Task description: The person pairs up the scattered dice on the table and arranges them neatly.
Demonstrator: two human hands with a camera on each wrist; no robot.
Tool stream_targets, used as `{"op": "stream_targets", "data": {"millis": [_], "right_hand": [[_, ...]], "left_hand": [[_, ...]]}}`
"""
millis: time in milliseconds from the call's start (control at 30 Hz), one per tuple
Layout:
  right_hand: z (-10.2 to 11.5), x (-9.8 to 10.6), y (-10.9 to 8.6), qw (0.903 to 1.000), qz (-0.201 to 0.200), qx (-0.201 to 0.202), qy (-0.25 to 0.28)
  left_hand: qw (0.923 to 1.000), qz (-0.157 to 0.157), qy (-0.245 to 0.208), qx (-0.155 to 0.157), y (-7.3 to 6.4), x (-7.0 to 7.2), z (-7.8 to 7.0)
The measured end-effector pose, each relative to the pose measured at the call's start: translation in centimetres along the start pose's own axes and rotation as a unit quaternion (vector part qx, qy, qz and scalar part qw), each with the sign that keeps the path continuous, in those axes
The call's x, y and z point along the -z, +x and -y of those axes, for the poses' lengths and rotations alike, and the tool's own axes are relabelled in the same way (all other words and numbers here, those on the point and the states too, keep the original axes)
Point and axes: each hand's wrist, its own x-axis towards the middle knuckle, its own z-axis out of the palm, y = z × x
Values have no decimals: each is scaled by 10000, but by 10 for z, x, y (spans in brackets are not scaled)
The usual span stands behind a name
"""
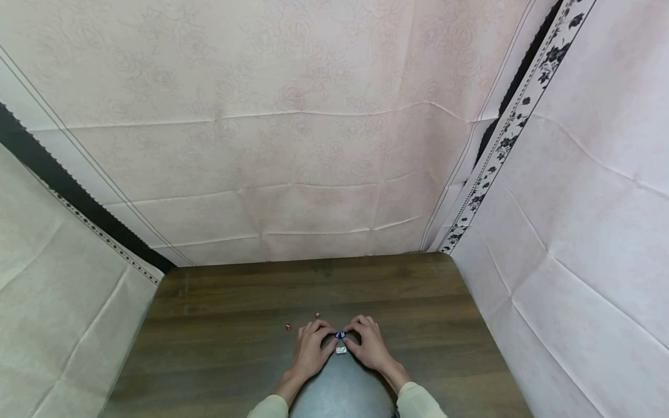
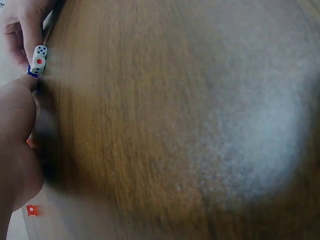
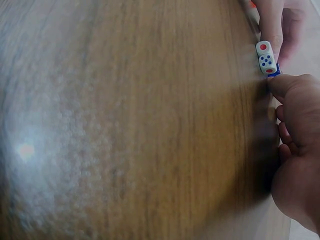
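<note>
Blue dice [image 1: 340,335] were pinched between fingers of left hand [image 1: 310,349] and right hand [image 1: 371,348], white dice [image 1: 341,350] (a touching pair) sat just nearside, red dice [image 1: 288,327] lay leftward on surface [image 1: 225,348].

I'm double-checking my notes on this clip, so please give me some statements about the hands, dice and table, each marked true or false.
1. The left hand and right hand both pinch at the blue dice. True.
2. The white dice lie nearer the person than the blue dice. True.
3. Two red dice lie on the table. True.
4. The red dice touch each other. False: they lie apart.
5. The red dice are nearer the right hand. False: they are nearer the left hand.
6. The table's top is plain white. False: it shows brown wood grain.
</note>
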Motion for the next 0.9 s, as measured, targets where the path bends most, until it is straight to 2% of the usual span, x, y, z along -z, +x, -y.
{"op": "stream_targets", "data": {"millis": [400,667,900], "right_hand": [[0,0,0,10000,28,-1,42],[0,-1,2,10000,3,-8,10],[2,5,2,9998,194,-29,79]], "left_hand": [[10000,-18,-59,-28,-1,-2,3],[9996,-218,-36,-152,-1,-5,5],[9998,-138,11,-110,-2,-5,6]]}}
